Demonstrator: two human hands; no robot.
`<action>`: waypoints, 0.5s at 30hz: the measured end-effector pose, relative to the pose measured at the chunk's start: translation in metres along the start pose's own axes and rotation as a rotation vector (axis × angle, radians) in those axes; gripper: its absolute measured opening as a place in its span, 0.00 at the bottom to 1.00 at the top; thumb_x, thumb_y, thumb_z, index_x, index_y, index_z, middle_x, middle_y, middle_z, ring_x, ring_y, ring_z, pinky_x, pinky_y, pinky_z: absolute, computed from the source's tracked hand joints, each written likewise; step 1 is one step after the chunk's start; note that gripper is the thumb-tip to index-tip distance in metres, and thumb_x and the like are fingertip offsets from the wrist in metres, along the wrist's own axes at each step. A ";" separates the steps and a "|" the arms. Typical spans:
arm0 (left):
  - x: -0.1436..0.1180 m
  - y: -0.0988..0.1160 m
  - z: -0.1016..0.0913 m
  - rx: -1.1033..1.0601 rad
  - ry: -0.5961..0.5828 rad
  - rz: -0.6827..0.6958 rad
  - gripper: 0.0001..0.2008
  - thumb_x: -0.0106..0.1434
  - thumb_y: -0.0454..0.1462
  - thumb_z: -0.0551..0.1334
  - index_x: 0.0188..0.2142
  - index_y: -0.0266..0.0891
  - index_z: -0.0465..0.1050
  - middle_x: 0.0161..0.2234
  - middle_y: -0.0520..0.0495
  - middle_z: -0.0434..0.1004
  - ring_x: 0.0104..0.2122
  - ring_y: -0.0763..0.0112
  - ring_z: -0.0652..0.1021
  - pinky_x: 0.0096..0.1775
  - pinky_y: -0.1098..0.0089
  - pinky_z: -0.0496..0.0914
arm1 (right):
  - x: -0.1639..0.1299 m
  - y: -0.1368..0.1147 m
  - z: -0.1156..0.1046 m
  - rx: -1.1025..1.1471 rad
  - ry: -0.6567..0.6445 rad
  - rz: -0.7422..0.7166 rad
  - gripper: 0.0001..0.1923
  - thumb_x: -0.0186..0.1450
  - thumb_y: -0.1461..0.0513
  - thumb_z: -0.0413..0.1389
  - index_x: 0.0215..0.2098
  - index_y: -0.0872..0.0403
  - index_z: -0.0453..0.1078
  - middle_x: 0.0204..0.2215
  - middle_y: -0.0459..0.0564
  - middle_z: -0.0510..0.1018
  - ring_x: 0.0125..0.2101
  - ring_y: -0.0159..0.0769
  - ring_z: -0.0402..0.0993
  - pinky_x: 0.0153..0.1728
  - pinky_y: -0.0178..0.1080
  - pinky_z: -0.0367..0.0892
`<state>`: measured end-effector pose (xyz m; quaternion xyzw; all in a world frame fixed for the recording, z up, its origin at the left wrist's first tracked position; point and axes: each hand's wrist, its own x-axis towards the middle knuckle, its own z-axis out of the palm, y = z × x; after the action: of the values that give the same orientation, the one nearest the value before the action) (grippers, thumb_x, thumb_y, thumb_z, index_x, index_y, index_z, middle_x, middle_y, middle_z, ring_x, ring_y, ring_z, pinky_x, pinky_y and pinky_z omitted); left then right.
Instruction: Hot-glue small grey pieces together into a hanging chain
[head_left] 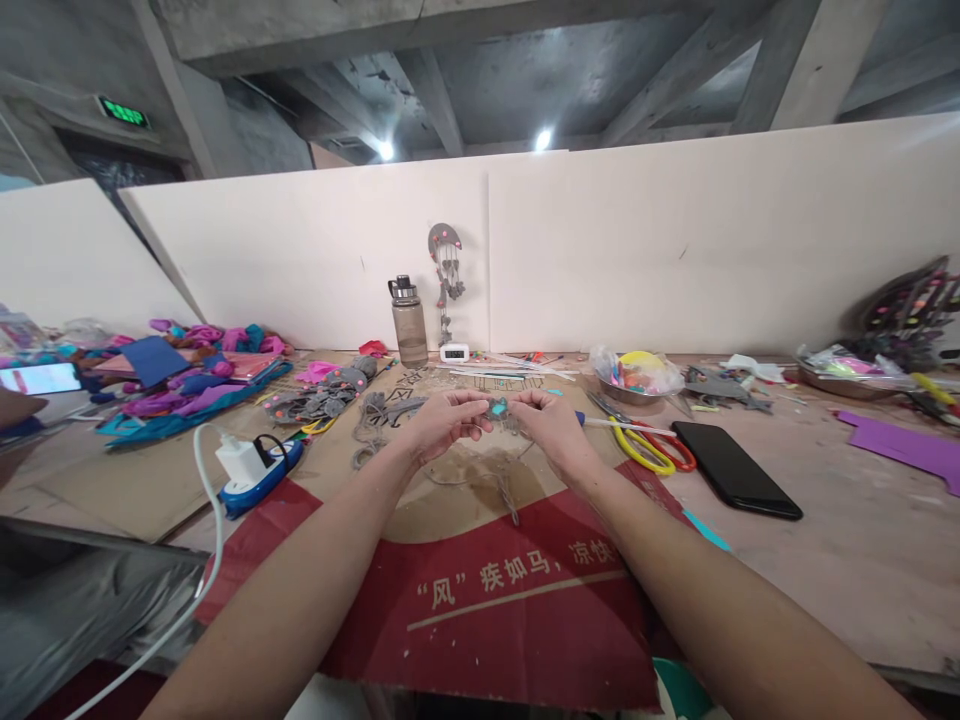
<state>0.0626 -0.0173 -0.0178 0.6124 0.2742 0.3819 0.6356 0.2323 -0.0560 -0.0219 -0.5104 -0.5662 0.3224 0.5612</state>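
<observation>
Between my two hands is a small grey piece with a turquoise patch (498, 407), held over the cardboard sheet (480, 600). My left hand (450, 425) pinches its left side between thumb and fingers. From the right, my right hand (551, 425) pinches the opposite side. A thin grey cord (510, 495) dangles below the piece and lies in a loop on the cardboard. More grey cord (369, 425) is heaped just left of my left hand. Whether the piece is felt or some other material is too small to tell.
Scissors with yellow and red handles (652, 450) and a black phone (735, 470) lie at right. A bottle (409, 325) and small clock (454, 353) stand by the white partition, where a grey moon-shaped hanging (444, 240) hangs. A power strip (259, 475) with a white cable sits left.
</observation>
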 end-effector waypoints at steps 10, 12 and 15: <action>0.002 0.002 -0.009 0.037 0.250 0.071 0.08 0.49 0.36 0.63 0.30 0.33 0.74 0.28 0.47 0.74 0.20 0.82 0.67 0.18 0.79 0.52 | -0.006 -0.006 -0.002 -0.282 0.007 -0.182 0.07 0.52 0.62 0.52 0.25 0.56 0.71 0.18 0.43 0.69 0.20 0.27 0.59 0.22 0.31 0.53; 0.004 0.000 -0.013 0.061 0.296 0.075 0.10 0.50 0.37 0.63 0.32 0.33 0.74 0.27 0.48 0.73 0.19 0.82 0.65 0.18 0.78 0.52 | -0.005 -0.005 -0.003 -0.302 -0.002 -0.184 0.07 0.52 0.62 0.52 0.25 0.56 0.71 0.20 0.44 0.71 0.20 0.27 0.60 0.23 0.31 0.54; 0.007 -0.003 -0.014 0.205 0.327 0.064 0.11 0.50 0.37 0.63 0.34 0.34 0.74 0.26 0.49 0.73 0.19 0.82 0.65 0.19 0.77 0.54 | -0.006 -0.005 -0.004 -0.336 -0.022 -0.178 0.08 0.53 0.61 0.52 0.25 0.56 0.71 0.20 0.43 0.71 0.19 0.27 0.58 0.22 0.31 0.53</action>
<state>0.0554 -0.0034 -0.0209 0.6122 0.3917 0.4662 0.5044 0.2345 -0.0636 -0.0183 -0.5415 -0.6610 0.1781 0.4881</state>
